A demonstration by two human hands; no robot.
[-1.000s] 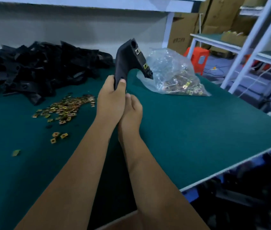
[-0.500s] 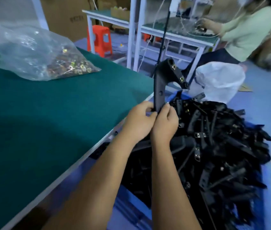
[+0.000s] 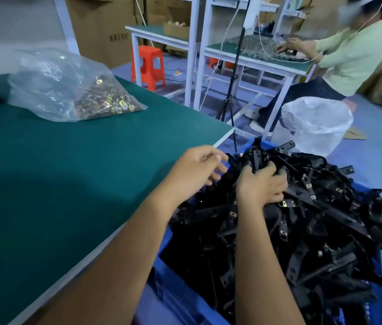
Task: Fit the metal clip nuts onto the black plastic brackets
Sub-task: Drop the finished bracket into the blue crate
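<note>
Where the green table (image 3: 73,184) ends, blue crate (image 3: 169,285) on the floor, heaped past its rim with black plastic brackets (image 3: 314,231), many carrying small metal clip nuts (image 3: 284,203) already seated. Right hand (image 3: 261,187) down on top of the heap, fingers curled around one bracket (image 3: 258,158) whose end sticks up beyond the knuckles. Left hand (image 3: 197,171) held over the table corner beside the crate, fingers loosely bent and spread, holding nothing. On the table's far side, clear plastic bag (image 3: 68,87), slumped, with loose clip nuts gathered in its lower right corner. Sliver of something black at the table's left edge, too little showing to identify.

Beyond: white plastic sack (image 3: 314,123) standing open on the blue floor just past the crate, contents not visible. Orange stool (image 3: 149,66) beside a white-framed workbench (image 3: 251,59) with green top; black tripod (image 3: 230,99) in front of it. Second person in a pale green top (image 3: 354,55) at that bench, hands on small parts. Cardboard boxes (image 3: 101,26) stacked along the back wall.
</note>
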